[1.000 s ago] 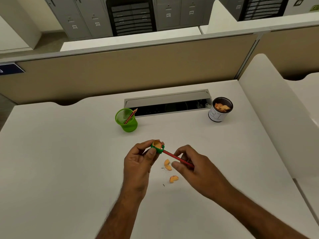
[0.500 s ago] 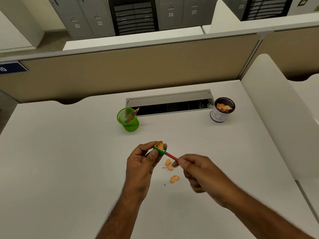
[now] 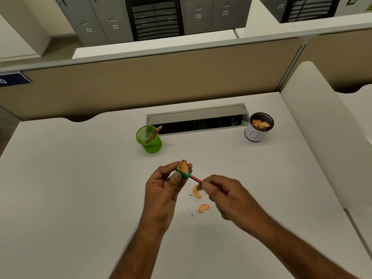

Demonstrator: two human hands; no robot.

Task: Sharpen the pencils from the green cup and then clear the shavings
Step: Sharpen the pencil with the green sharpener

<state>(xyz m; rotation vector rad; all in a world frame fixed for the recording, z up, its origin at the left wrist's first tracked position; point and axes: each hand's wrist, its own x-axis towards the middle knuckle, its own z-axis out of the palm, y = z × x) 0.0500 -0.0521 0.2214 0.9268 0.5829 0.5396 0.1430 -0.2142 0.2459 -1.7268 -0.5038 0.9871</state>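
My left hand [image 3: 165, 190] pinches a small green sharpener [image 3: 184, 173] above the middle of the white desk. A fan of orange shaving [image 3: 183, 165] stands out of its top. A red pencil [image 3: 196, 178] is stuck into the sharpener, and my right hand [image 3: 223, 193] grips its other end, blurred by motion. Two curled shavings [image 3: 196, 192] [image 3: 204, 208] lie on the desk below the pencil. The green mesh cup [image 3: 149, 139] stands behind, with one red pencil [image 3: 154, 134] leaning in it.
A black mesh cup with a white label [image 3: 258, 127] holds shavings at the back right. An open cable tray [image 3: 198, 121] runs along the desk's rear. A beige partition [image 3: 153, 83] backs the desk [image 3: 70, 188], and a white divider [image 3: 322, 127] borders its right side.
My right hand has slid along the pencil toward the sharpener and twisted it. The shaving fan on the sharpener has grown larger. My left hand stays in place.
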